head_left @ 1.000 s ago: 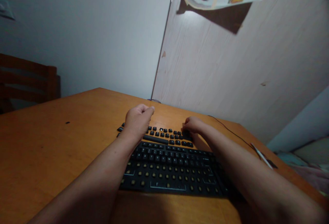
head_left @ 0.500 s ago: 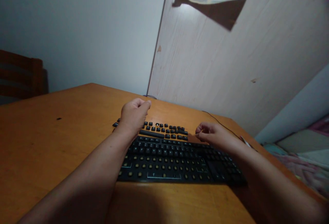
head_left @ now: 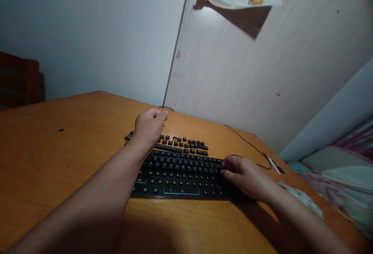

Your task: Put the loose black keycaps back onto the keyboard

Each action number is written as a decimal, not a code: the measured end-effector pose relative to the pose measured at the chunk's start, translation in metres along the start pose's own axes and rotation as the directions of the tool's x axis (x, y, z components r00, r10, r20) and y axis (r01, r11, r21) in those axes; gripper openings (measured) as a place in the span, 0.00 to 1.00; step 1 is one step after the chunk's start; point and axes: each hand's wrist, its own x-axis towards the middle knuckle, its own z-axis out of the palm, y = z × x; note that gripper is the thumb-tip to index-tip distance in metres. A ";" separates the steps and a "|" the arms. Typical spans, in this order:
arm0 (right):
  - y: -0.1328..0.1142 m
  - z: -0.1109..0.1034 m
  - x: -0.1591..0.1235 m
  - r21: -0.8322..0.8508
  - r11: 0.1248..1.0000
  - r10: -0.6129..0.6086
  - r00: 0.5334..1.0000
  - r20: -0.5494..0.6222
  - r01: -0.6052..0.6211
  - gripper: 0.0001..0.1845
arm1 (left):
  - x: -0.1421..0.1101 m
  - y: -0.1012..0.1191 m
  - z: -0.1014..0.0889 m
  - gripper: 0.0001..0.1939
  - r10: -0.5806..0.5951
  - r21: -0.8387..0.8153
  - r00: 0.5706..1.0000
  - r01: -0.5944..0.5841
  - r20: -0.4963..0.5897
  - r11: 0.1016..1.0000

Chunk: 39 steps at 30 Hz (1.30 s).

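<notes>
A black keyboard (head_left: 177, 184) lies on the wooden table, its nearer rows showing bare key stems and its farther rows still capped. Behind it, loose black keycaps (head_left: 180, 144) are laid out in rows, with a long space bar (head_left: 168, 148) among them. My left hand (head_left: 149, 126) is closed above the left end of those rows, thumb pressed on the fingers; whatever is inside is hidden. Over the keyboard's right part, my right hand (head_left: 241, 173) has its fingers curled toward the thumb at the capped rows. Anything between these fingertips is too small and dark to make out.
A small black piece (head_left: 61, 130) lies far left on the table (head_left: 72, 160). At the right are a black cable (head_left: 244, 139), a white slim object (head_left: 272, 163) and a crumpled pale cloth (head_left: 303, 197). A chair (head_left: 19, 79) stands back left.
My right hand has moved from beside the loose keycaps down toward me, onto the keyboard's right part. My left hand stays closed in nearly the same place. The view has shifted slightly.
</notes>
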 end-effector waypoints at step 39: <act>0.037 0.029 -0.002 0.044 0.996 -0.067 0.993 -0.094 0.072 0.11 | -0.003 0.001 0.001 0.13 -0.012 0.079 1.000 0.010 0.020 0.997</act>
